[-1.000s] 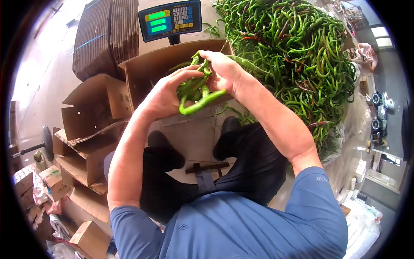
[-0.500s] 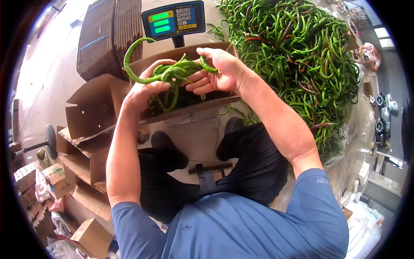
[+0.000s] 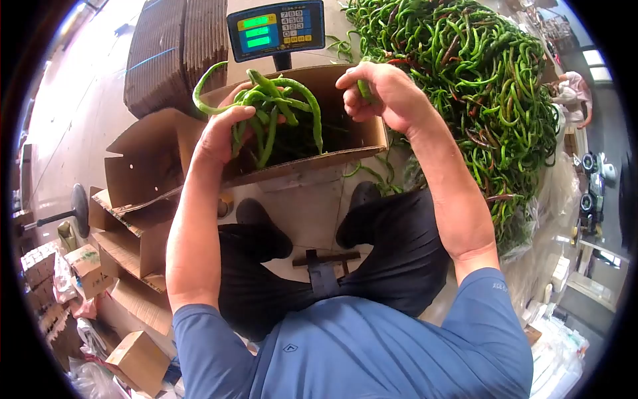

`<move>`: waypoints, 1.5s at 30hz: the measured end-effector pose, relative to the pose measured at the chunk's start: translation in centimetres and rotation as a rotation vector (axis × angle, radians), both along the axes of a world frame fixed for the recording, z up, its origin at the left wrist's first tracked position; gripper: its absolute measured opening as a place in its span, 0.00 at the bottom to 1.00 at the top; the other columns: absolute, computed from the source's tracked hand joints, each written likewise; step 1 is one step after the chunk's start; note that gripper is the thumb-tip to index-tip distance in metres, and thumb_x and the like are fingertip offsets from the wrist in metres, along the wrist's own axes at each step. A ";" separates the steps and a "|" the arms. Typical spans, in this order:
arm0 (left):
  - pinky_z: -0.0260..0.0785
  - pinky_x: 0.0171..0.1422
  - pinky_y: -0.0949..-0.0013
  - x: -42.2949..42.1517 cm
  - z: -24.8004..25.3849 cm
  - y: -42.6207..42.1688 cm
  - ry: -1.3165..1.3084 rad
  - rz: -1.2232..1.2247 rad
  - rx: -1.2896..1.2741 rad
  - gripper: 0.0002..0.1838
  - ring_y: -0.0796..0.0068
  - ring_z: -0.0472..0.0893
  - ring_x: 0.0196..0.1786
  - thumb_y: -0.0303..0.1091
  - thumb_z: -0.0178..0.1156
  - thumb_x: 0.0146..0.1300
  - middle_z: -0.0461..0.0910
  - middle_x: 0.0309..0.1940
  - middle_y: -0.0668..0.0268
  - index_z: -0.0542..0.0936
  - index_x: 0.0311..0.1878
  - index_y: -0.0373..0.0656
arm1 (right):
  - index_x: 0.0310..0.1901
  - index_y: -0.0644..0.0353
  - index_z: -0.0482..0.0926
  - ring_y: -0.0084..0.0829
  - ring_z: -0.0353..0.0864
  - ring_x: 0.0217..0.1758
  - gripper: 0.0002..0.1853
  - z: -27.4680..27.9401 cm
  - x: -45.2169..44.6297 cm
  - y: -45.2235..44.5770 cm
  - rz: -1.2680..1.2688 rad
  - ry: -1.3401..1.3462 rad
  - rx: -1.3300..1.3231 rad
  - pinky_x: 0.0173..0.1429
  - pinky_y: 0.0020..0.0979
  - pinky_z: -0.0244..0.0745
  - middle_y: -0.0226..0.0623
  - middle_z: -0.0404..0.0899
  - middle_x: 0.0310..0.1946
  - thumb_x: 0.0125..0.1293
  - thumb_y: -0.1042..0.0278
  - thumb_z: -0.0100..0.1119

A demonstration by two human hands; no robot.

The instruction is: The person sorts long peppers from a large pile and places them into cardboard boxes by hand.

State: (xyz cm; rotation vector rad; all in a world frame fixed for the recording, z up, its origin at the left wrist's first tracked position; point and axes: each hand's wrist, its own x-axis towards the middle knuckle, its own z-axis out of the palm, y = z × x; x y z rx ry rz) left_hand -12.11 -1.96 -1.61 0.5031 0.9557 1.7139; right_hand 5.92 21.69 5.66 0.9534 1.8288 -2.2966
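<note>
My left hand (image 3: pixel 224 130) is closed around a loose bunch of long green chili peppers (image 3: pixel 269 106), some curling out past the fingers. The bunch is over the left part of an open cardboard box (image 3: pixel 362 143). Over the box's right end, my right hand (image 3: pixel 385 96) is curled with a short piece of green pepper (image 3: pixel 365 91) in it, apart from the bunch. More green shows dimly inside the box, in shadow.
A big heap of green and some red peppers (image 3: pixel 458 86) lies at the right on plastic sheeting. Behind the box stands a scale display (image 3: pixel 278 30) with lit green readouts. Flattened cardboard (image 3: pixel 156 60) is stacked back left; opened cartons (image 3: pixel 143 163) stand at left. Another person (image 3: pixel 573 96) is far right.
My right hand has drawn away to the right from the bunch, its fingers now curled in. The bunch in my left hand has spread, with one long pepper hanging down at its right.
</note>
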 end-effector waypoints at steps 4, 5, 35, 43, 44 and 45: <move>0.76 0.65 0.55 0.0 0.0 0.3 -0.008 -0.011 0.013 0.34 0.52 0.83 0.57 0.34 0.61 0.61 0.77 0.62 0.48 0.66 0.70 0.34 | 0.40 0.66 0.82 0.30 0.83 0.28 0.16 1.7 1.3 0.6 -0.017 0.125 0.138 0.35 0.31 0.80 0.38 0.82 0.27 0.70 0.59 0.53; 0.76 0.65 0.55 0.0 -0.1 0.5 -0.015 -0.011 0.014 0.33 0.52 0.83 0.56 0.33 0.61 0.62 0.77 0.62 0.48 0.66 0.70 0.34 | 0.39 0.66 0.82 0.28 0.82 0.27 0.14 2.5 1.8 0.5 -0.068 0.134 0.173 0.33 0.29 0.79 0.36 0.82 0.26 0.68 0.61 0.56; 0.69 0.64 0.63 5.9 1.3 1.7 1.303 -0.317 -0.733 0.30 0.67 0.78 0.59 0.49 0.56 0.74 0.81 0.58 0.56 0.73 0.69 0.35 | 0.46 0.62 0.79 0.22 0.79 0.38 0.10 2.8 61.9 -4.0 -1.312 -0.161 0.823 0.50 0.30 0.77 0.30 0.79 0.34 0.75 0.63 0.60; 0.69 0.45 0.74 4.6 1.5 -0.4 1.038 -0.381 -0.745 0.24 0.79 0.77 0.39 0.48 0.58 0.74 0.82 0.38 0.66 0.82 0.53 0.31 | 0.44 0.59 0.76 0.31 0.82 0.38 0.10 -2.8 74.1 -8.9 -1.825 -0.004 0.533 0.45 0.37 0.82 0.36 0.81 0.35 0.72 0.62 0.61; 0.70 0.47 0.74 4.3 0.2 -0.3 1.066 -0.319 -0.656 0.24 0.79 0.78 0.41 0.47 0.58 0.74 0.83 0.40 0.66 0.81 0.57 0.31 | 0.45 0.59 0.76 0.32 0.81 0.41 0.11 -3.8 75.6 -9.5 -1.873 0.071 0.444 0.48 0.38 0.82 0.37 0.80 0.37 0.73 0.60 0.60; 0.70 0.49 0.75 4.0 -0.8 0.0 1.113 -0.310 -0.612 0.25 0.79 0.77 0.42 0.46 0.58 0.74 0.82 0.41 0.66 0.79 0.60 0.31 | 0.45 0.59 0.75 0.33 0.81 0.44 0.12 -5.4 78.6 -10.0 -1.912 0.152 0.352 0.51 0.40 0.81 0.37 0.79 0.38 0.74 0.59 0.59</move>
